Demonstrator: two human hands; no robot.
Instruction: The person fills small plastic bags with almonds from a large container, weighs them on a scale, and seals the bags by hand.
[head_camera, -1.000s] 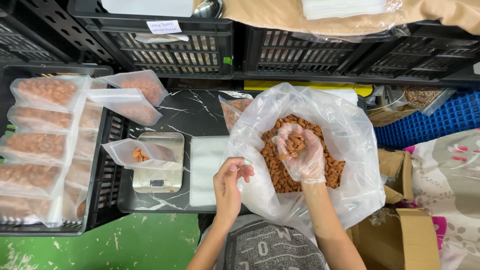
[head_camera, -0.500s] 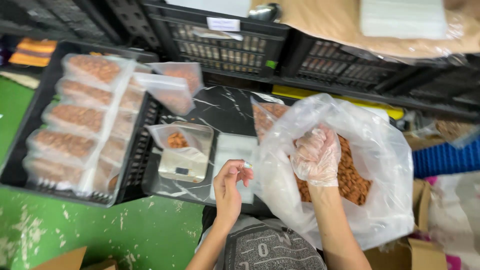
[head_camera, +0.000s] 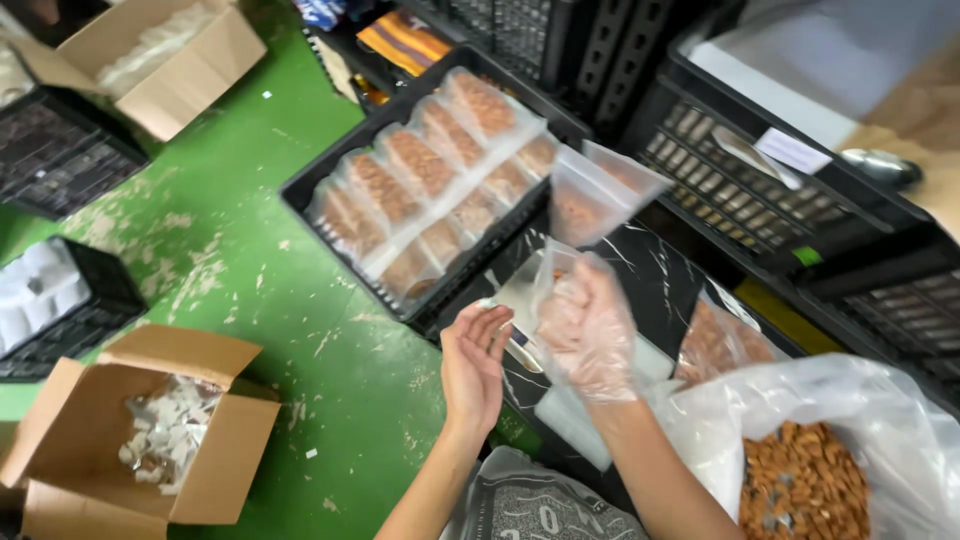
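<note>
My right hand (head_camera: 585, 330) wears a clear plastic glove. Its fingers are curled shut over a small clear pouch on the black marbled tabletop (head_camera: 660, 270), and I take the hidden contents to be almonds. My bare left hand (head_camera: 475, 365) is just left of it, fingers straight and together, holding nothing, with its tips by the pouch's edge. A big clear bag of almonds (head_camera: 800, 480) lies open at the lower right. The scale under the pouch is mostly hidden by my hands.
A black crate (head_camera: 300, 195) to the left holds several filled almond pouches (head_camera: 420, 160). Two more pouches (head_camera: 600, 195) lean behind my hands, and one (head_camera: 715, 340) lies by the big bag. On the green floor (head_camera: 260, 260) stand cardboard boxes (head_camera: 230, 450) and black crates (head_camera: 50, 300).
My right hand has come out of the big almond bag and moved left over the small pouch. My left hand has let go of the bag's rim. The view has swung left.
</note>
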